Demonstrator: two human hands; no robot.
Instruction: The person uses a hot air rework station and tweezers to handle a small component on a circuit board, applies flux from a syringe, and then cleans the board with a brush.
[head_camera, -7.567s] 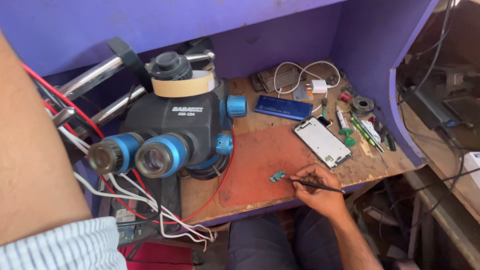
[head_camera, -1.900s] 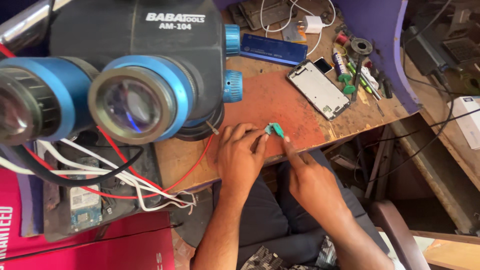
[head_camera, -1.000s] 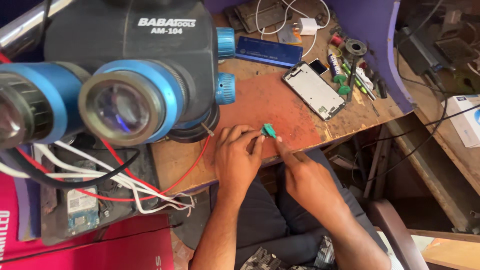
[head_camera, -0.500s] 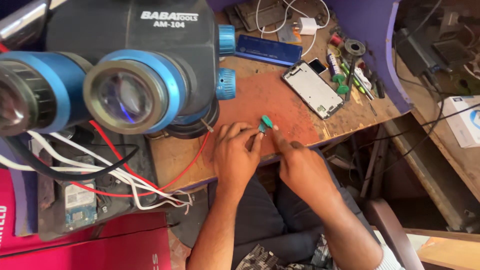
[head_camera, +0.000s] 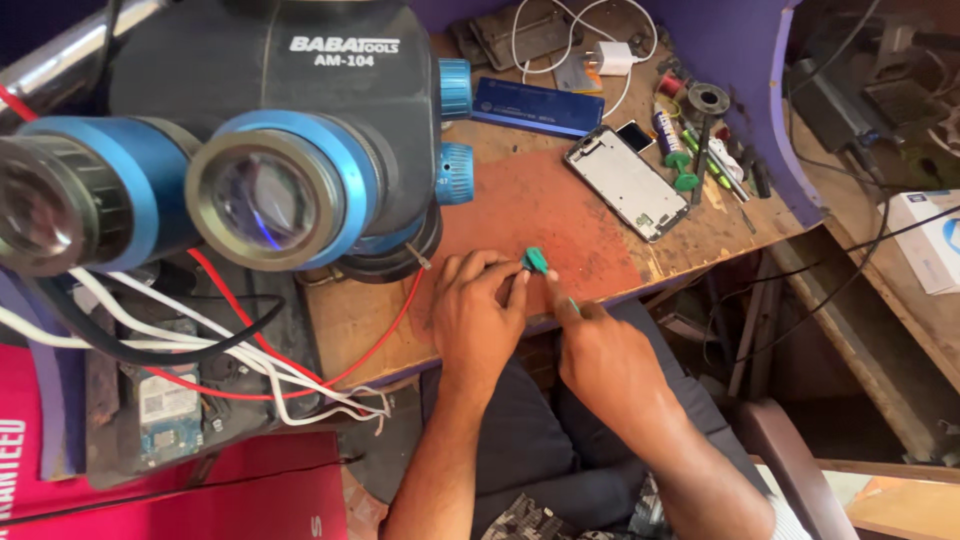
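— Where's the small green part (head_camera: 535, 261)?

— On the red mat (head_camera: 560, 215) at the bench's (head_camera: 350, 320) front edge — the left hand (head_camera: 478, 315) pinches it, and the right hand (head_camera: 598, 350) grips a thin tool against it. The work looks midway, nothing set aside.

— Anything crowding them?

— The microscope (head_camera: 270, 150) looms left; the phone frame (head_camera: 626, 182) and green-capped bottles (head_camera: 675, 150) lie well apart.

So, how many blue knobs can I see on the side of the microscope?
2. The upper knob is on the microscope body; the lower knob sits just below it. Others may be hidden behind.
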